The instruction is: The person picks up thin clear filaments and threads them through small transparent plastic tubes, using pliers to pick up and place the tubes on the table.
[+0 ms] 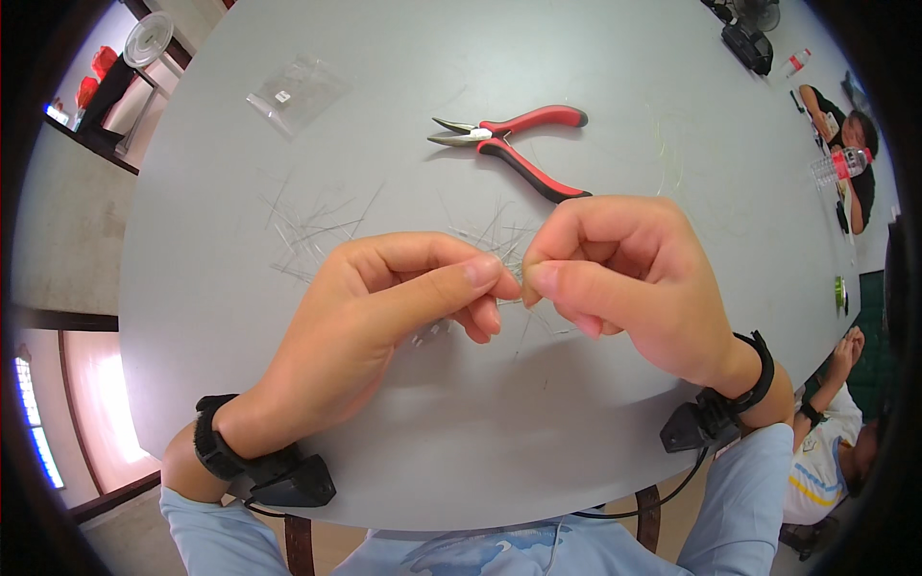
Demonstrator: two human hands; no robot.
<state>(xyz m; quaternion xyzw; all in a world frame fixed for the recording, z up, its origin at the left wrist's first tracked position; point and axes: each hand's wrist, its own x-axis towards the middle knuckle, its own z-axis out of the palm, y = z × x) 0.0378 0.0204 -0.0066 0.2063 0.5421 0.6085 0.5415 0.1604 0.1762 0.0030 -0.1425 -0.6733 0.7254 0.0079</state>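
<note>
My left hand [399, 298] and my right hand [624, 288] meet over the middle of the grey table, thumb and forefinger pinched on each. Their fingertips nearly touch; whatever they pinch is too small to make out. Behind the fingers lies a loose heap of thin metal pins [495, 230], partly hidden by my hands. Another scatter of thin pins [312, 230] spreads out to the left. Small clear pieces [432, 331] show just under my left hand. Bent-nose pliers [538, 178] with red and black handles lie beyond, jaws apart, one handle end close to my right knuckles.
A clear plastic bag [298, 96] lies at the far left of the table [480, 432]. Thin yellowish strands [669, 158] rest right of the pliers. Along the right edge are a black case [747, 48], a bottle [840, 166] and a green spool [840, 296]. Two other people sit at the right.
</note>
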